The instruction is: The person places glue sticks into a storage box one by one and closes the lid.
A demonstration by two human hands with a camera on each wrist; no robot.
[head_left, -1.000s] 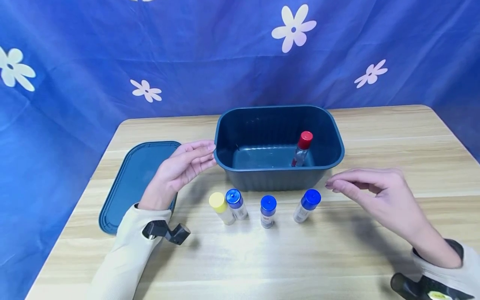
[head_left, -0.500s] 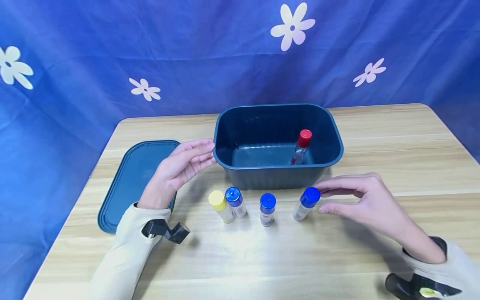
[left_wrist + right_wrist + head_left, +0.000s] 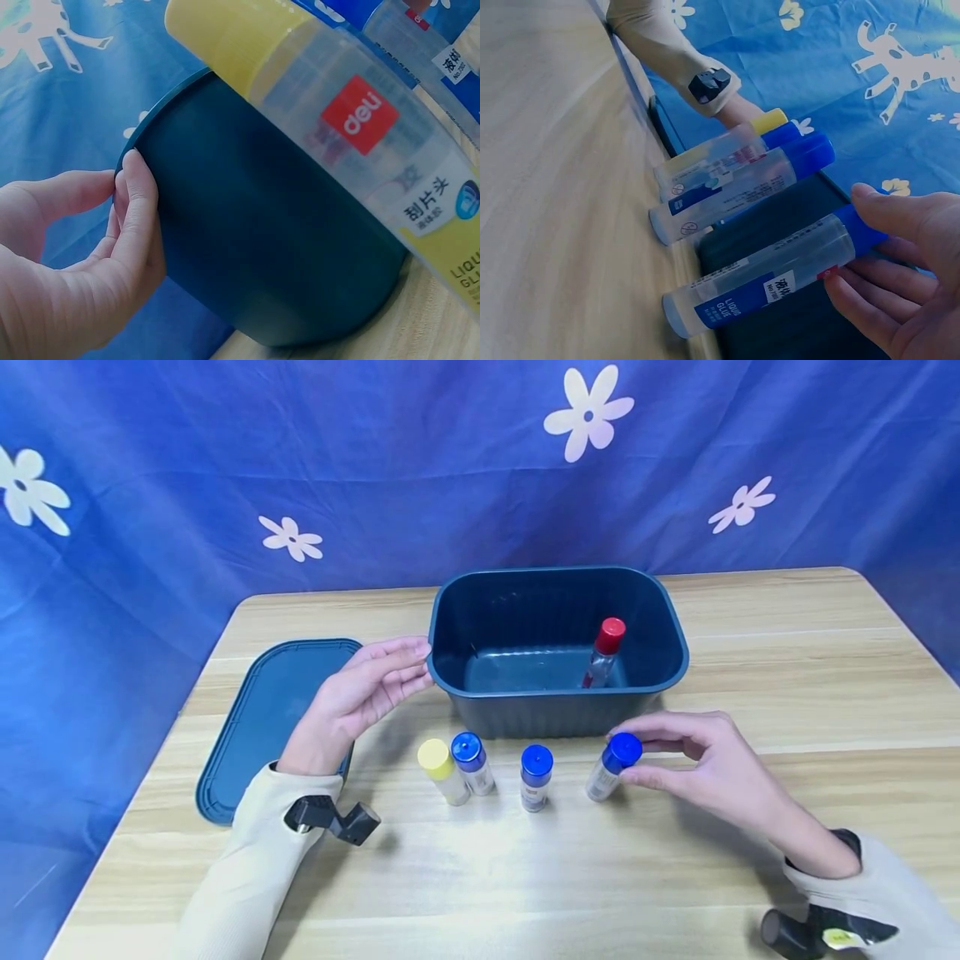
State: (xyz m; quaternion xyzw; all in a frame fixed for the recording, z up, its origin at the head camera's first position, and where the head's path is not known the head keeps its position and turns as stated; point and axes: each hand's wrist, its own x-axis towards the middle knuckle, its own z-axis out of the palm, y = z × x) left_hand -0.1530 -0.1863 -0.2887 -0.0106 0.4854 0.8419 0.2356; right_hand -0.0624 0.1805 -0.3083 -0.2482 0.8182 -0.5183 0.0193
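Note:
My left hand [image 3: 363, 689] pinches the left rim of a dark teal plastic box [image 3: 543, 717]; the left wrist view shows the thumb [image 3: 79, 193] and fingers on either side of that rim. My right hand [image 3: 701, 756] has its thumb and fingers round the blue cap of the rightmost liquid glue bottle [image 3: 602, 781], which stands on the table before the box. In the right wrist view, the fingers reach under this glue bottle [image 3: 757, 281] near its cap. Inside the box, a red-capped bottle [image 3: 602, 656] leans at the right.
Left of the right hand's bottle stand two more blue-capped glue bottles [image 3: 536, 777] [image 3: 474, 764] and a yellow-capped one [image 3: 442, 771]. A teal lid [image 3: 273, 718] lies on the wooden table [image 3: 480, 893] at left. Blue floral cloth [image 3: 420, 468] hangs behind.
My right hand has moved left from beside the rightmost glue bottle to round its cap, its fingers parting on the way. The left hand stays on the box rim.

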